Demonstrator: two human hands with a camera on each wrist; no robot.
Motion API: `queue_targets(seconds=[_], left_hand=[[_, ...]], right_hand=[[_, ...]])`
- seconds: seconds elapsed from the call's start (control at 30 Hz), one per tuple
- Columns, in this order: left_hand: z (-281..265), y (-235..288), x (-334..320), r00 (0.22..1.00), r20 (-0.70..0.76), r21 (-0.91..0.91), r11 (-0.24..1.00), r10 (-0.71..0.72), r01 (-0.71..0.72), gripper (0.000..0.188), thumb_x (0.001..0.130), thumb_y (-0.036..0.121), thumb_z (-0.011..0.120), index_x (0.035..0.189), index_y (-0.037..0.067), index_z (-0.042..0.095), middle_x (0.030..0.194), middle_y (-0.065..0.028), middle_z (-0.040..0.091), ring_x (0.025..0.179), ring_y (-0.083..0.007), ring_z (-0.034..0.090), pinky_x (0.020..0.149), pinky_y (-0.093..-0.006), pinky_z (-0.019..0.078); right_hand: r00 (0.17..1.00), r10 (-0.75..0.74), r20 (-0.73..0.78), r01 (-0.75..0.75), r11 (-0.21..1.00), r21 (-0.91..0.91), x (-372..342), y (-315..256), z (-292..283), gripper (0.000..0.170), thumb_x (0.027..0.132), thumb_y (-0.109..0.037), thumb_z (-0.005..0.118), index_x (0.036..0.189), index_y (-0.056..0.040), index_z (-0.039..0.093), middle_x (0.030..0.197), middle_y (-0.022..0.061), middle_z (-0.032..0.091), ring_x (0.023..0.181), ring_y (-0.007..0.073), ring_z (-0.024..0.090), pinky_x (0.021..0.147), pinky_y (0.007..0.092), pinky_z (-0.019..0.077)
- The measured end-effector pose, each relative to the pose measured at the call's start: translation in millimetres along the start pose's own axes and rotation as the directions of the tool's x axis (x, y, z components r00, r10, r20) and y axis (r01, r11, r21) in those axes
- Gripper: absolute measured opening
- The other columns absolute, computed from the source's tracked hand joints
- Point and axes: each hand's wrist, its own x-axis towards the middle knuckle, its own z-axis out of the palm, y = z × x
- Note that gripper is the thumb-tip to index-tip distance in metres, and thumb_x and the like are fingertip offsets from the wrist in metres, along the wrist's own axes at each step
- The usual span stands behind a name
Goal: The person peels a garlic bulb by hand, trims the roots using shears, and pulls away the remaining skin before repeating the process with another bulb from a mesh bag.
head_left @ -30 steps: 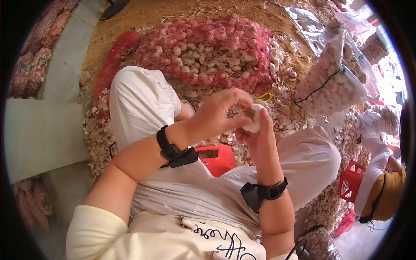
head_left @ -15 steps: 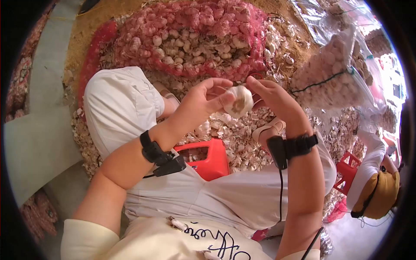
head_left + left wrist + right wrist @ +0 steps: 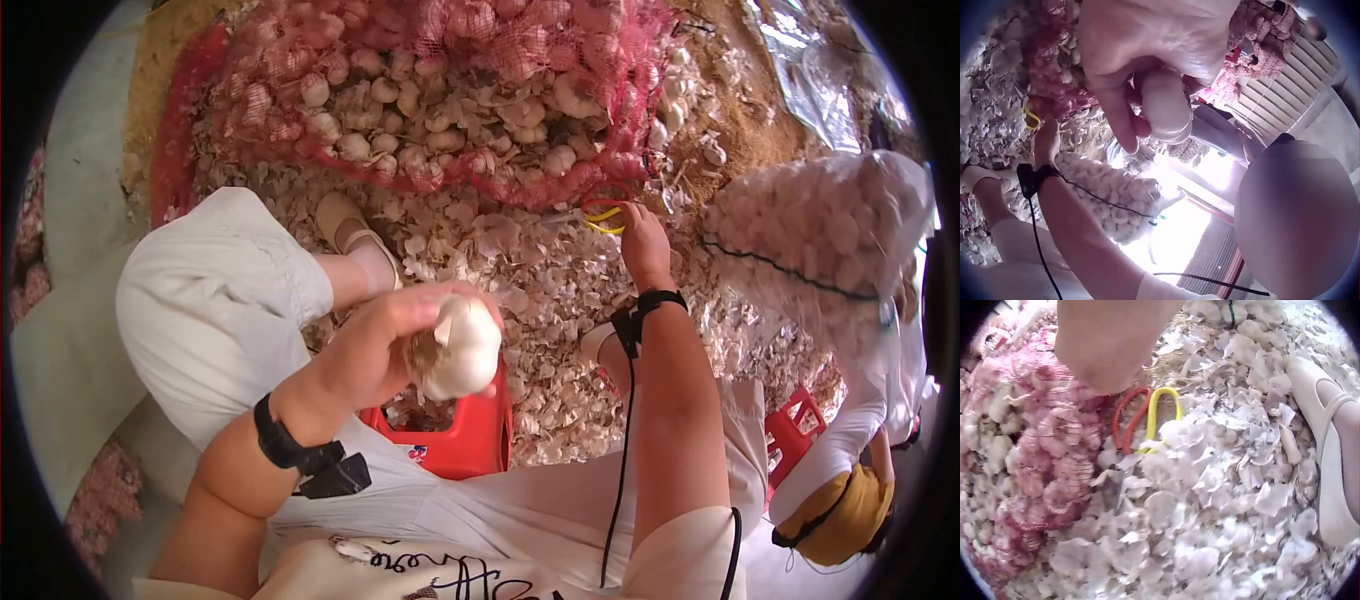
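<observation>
Garlic bulb, pale and rounded, sits in the left hand, whose fingers and thumb curl round it, above a red stool set between the person's legs. The hands are well apart. The right hand is low over the floor with its fingertips at a pair of red and yellow handles; whether it grips them, I cannot tell. Each wrist wears a black strap. The handles lie on loose garlic skins, just beside a pink net bag whose wide opening shows many more bulbs. A beige shoe rests on the skins near the left knee. To the right stands a see-through sack packed with bulbs, a dark cord across it. Beyond, near the edge, is another person beside a second red stool.
</observation>
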Motion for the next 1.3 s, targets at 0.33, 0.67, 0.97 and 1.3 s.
queue_targets(seconds=[0.33,0.67,0.97,1.3], left_hand=[[3,-2,20,0.972,-0.188,0.001,0.990,-0.139,0.141,0.058,0.083,0.046,0.051,0.108,-0.006,0.053,0.107,-0.0199,0.057,0.086,-0.0258,0.065,0.071,-0.0404,0.0589],[26,-3,4,0.995,0.099,-0.138,0.990,-0.014,0.027,0.058,0.096,0.042,0.038,0.141,0.006,0.031,0.119,-0.0209,0.057,0.099,-0.0362,0.063,0.077,-0.0408,0.0563],[51,-18,-43,0.916,0.362,0.160,0.956,0.176,-0.247,0.076,0.093,0.045,0.052,0.147,0.006,0.018,0.131,-0.0129,0.047,0.117,-0.0306,0.054,0.097,-0.0397,0.0467],[54,-29,-71,0.879,0.400,0.319,0.859,0.261,-0.401,0.086,0.087,0.061,0.049,0.143,-0.001,0.027,0.133,-0.0133,0.047,0.117,-0.0244,0.054,0.099,-0.0398,0.0448]], right_hand=[[0.910,-0.400,0.107,0.413,0.859,-0.301,31,19,36,0.049,0.080,-0.006,0.051,0.129,-0.0112,0.049,0.113,0.0126,0.055,0.110,0.0284,0.052,0.105,0.0404,0.0336],[0.749,-0.378,0.544,0.509,0.854,-0.107,-30,-35,-79,0.024,0.078,-0.015,0.061,0.100,-0.0072,0.062,0.072,0.0130,0.065,0.072,0.0317,0.064,0.068,0.0427,0.0497],[0.960,-0.051,0.275,-0.145,0.750,0.645,-158,-140,-182,0.059,0.083,-0.012,0.064,0.136,-0.0041,0.041,0.096,0.0096,0.063,0.084,0.0191,0.062,0.065,0.0304,0.0491],[0.896,0.011,-0.445,0.212,0.868,0.449,-239,-228,-198,0.064,0.063,-0.008,0.082,0.121,-0.0050,0.056,0.097,0.0079,0.053,0.083,0.0213,0.053,0.074,0.0320,0.0462]])
